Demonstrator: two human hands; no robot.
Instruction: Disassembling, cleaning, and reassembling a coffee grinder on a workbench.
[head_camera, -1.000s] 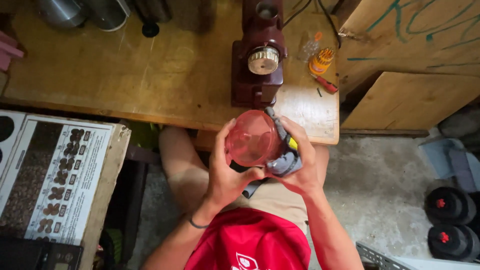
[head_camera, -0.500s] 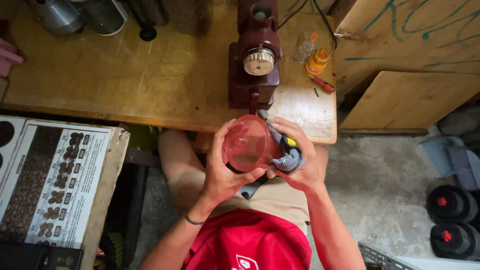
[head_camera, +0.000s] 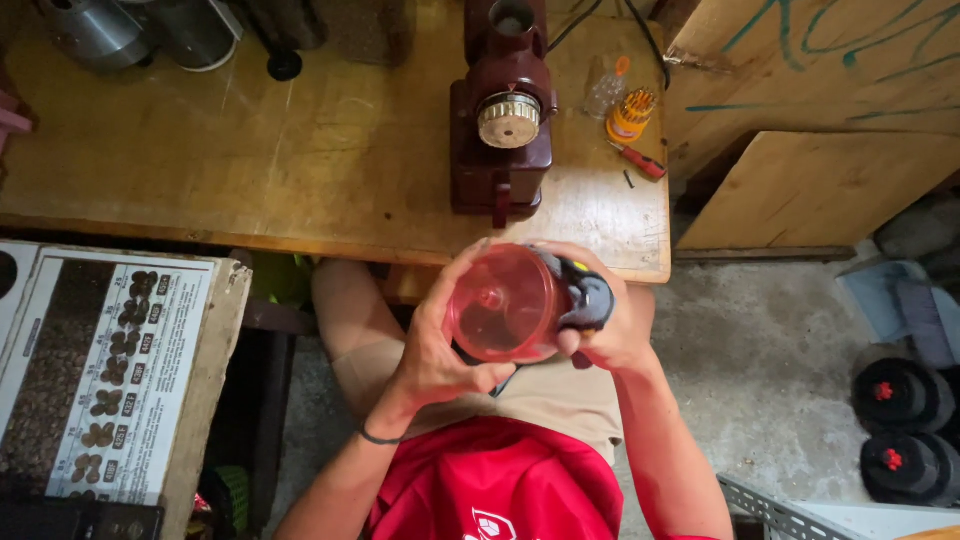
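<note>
The left hand cupped a translucent red container from the 9 o'clock side, its fingers curled around the rim and lower wall so that the round opening faced up toward the camera. The right hand closed in from 3 o'clock, its fingers pressing a dark grey cloth against the container's side; a small yellow patch showed at the cloth's upper edge. Both hands gripped firmly, neither spread wide. The container hung above the person's lap, just clear of the near edge of the wooden counter, which lay toward 12 o'clock. On that counter, straight up from the container, stood a dark red grinder with a round metal dial on top. At about 1 o'clock from the container sat an orange screwdriver bit holder, and just beside it a small red-handled screwdriver. Metal vessels stood at the far 10 o'clock corner. A printed chart with rows of brown samples lay at 9 o'clock, well apart from the hands. Black dumbbells rested on the floor at 4 o'clock.
</note>
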